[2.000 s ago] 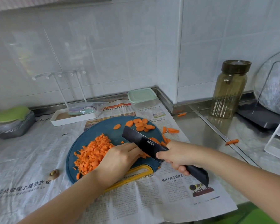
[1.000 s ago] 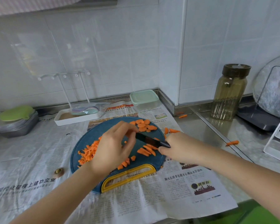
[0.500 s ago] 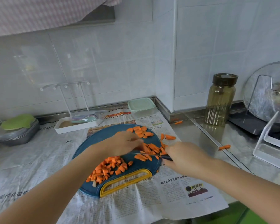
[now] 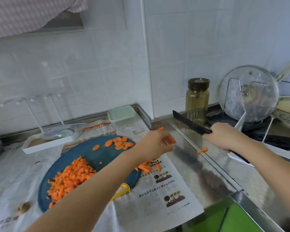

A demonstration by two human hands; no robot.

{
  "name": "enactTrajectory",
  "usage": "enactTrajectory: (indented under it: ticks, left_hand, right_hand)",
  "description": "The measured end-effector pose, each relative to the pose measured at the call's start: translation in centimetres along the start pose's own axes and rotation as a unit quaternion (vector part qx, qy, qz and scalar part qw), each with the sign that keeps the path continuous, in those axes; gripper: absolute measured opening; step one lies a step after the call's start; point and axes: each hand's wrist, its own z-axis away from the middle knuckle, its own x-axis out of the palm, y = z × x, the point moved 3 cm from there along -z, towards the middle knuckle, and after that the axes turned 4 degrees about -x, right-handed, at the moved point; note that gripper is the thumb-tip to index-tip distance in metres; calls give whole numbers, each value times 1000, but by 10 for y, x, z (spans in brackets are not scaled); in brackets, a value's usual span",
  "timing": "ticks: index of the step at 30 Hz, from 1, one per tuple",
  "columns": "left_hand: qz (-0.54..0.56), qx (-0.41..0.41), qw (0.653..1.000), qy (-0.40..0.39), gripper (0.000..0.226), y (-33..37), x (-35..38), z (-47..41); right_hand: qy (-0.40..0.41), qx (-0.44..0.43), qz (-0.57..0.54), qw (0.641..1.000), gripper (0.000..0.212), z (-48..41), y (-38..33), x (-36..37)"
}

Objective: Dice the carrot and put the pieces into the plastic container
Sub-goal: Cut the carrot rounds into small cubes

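My right grip (image 4: pixel 224 138), clamped on the knife (image 4: pixel 192 125), has swung off the board (image 4: pixel 84 151) over the bench (image 4: pixel 208 173); my left grip (image 4: pixel 157 143), blurred, closure unclear, reaches for a stray piece (image 4: pixel 202 150); diced carrot (image 4: pixel 70 178) waits on the board.

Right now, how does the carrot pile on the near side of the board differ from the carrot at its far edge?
The pile is cut into small dice; the slices are flat ovals, not yet diced. The pile is big and heaped; the slices are few, overlapping in a small cluster. Both are orange and lie on the blue board, and neither is in the container.
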Motion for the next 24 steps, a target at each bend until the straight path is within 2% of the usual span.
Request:
enactTrajectory:
  ticks: [2,6,9,12,15,19,24]
  left_hand:
    - [6,-8,1000,-22,28,14,26,-27]
    - [13,-44,998,-42,39,27,79,-69]
    - [32,-34,997,-61,29,30,99,-83]
    - [-22,-12,998,-64,22,27,96,-90]
    - [-69,-39,997,-10,22,3,75,-96]
    - [-63,-143,982,108,21,-46,32,-109]
    - [-112,-194,971,80,20,-75,29,-128]
  right_hand:
    - [4,18,-30,999,29,-4,5,-4]
    - [7,21,-22,1000,28,-7,3,-4]
    - [-9,20,-20,1000,24,-12,-1,4]
    - [-18,8,-23,1000,27,-19,-4,10]
    - [-25,-1,-44,999,30,-27,-4,15]
    - [-28,-3,-62,998,28,-36,-4,24]
    - [-30,-20,-46,998,30,-43,-8,36]
